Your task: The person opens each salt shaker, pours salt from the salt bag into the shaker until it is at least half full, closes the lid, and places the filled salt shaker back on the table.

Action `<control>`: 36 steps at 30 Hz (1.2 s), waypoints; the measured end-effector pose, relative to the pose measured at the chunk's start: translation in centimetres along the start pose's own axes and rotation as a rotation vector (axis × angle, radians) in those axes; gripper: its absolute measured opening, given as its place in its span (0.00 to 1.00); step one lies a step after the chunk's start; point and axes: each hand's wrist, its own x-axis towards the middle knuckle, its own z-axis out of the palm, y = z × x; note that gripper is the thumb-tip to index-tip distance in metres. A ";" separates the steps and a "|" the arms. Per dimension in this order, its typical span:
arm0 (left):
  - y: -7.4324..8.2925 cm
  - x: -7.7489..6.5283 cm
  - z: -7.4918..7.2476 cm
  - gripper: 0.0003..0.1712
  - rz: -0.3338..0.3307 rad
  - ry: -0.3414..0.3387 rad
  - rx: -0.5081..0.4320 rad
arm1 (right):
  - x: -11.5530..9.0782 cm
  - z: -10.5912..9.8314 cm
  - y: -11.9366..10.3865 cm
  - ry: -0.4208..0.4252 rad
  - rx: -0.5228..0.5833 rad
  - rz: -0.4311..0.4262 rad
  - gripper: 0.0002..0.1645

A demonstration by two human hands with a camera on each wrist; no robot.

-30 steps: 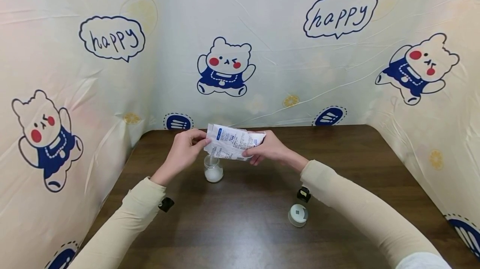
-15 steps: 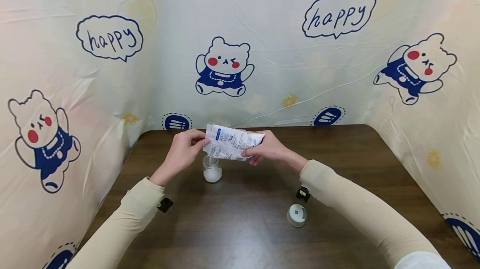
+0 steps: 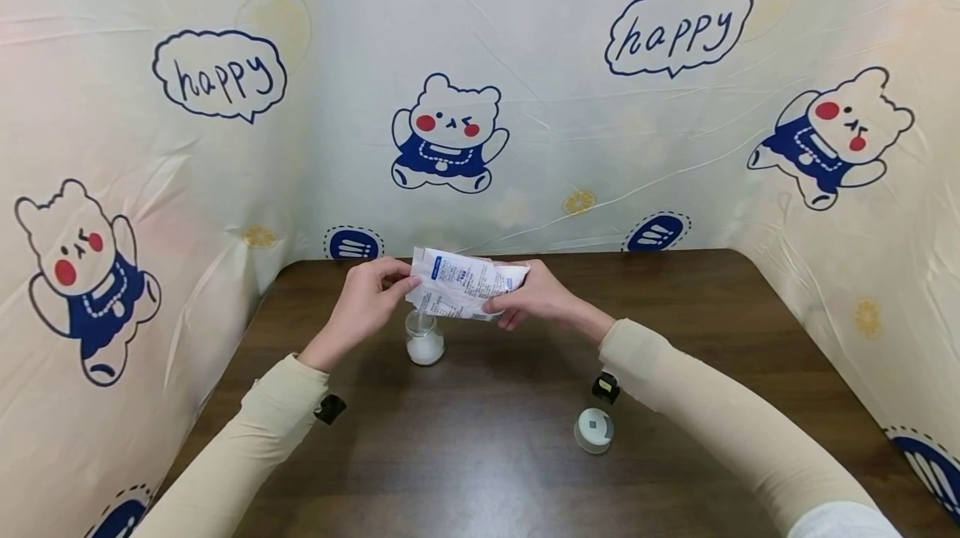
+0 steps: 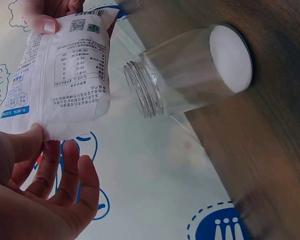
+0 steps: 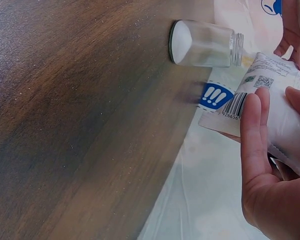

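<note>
A pale cloth backdrop (image 3: 562, 47), printed with bears and the word "happy", surrounds a dark wood-grain bench (image 3: 480, 455). A person's two arms in cream sleeves reach forward across it, a small black device at each wrist.

The right hand (image 3: 540, 292) is clamped round one end of a white printed packet (image 3: 467, 284), thumb on the near face and fingers behind. The left hand's (image 3: 363, 305) grip is closed at the other end, thumb and forefinger pinching a corner, with the remaining fingers loosely bent and off the packet. Held between them, the packet is up off the bench, its lower left corner just above the mouth of an open clear glass jar (image 4: 185, 70).

The jar stands upright on the bench; white powder (image 4: 231, 59) covers its bottom, most of the space above unfilled. Nearer the person, well apart from the jar, lies a round white lid (image 3: 594, 428).

A faint pale blur between packet and jar mouth suggests pouring is the step in hand. The next move seems to call for keeping that corner over the mouth, tipping gently and watching the level.

Smallest of all, pale specks dot the bench.
</note>
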 end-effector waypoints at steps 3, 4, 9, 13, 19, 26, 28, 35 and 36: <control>0.0 0.0 0.0 0.04 -0.002 -0.003 -0.001 | 0.0 0.0 0.0 0.002 -0.002 0.004 0.25; 0.0 0.0 0.0 0.04 0.000 -0.005 -0.003 | 0.0 0.1 -0.1 0.002 -0.003 0.003 0.25; 0.2 0.0 -0.1 0.04 0.008 -0.005 -0.008 | 0.1 0.0 -0.1 0.003 -0.004 -0.005 0.27; 0.3 0.0 -0.2 0.04 -0.001 -0.007 -0.004 | 0.2 0.0 -0.1 0.000 -0.008 -0.008 0.27; 0.2 0.0 -0.1 0.04 -0.018 -0.015 -0.001 | 0.1 0.0 -0.1 -0.005 -0.009 -0.005 0.27; 0.2 -0.1 -0.2 0.05 -0.021 -0.016 -0.002 | 0.2 0.0 -0.2 -0.004 -0.006 -0.007 0.26; 0.2 -0.1 -0.2 0.05 -0.026 -0.021 -0.004 | 0.2 0.0 -0.1 -0.004 -0.009 -0.005 0.26; 0.2 -0.2 -0.2 0.05 -0.032 -0.029 -0.011 | 0.2 0.0 0.0 -0.009 -0.017 -0.003 0.26; 0.2 -0.2 -0.2 0.05 -0.032 -0.028 -0.011 | 0.2 0.0 0.0 -0.008 -0.016 -0.003 0.26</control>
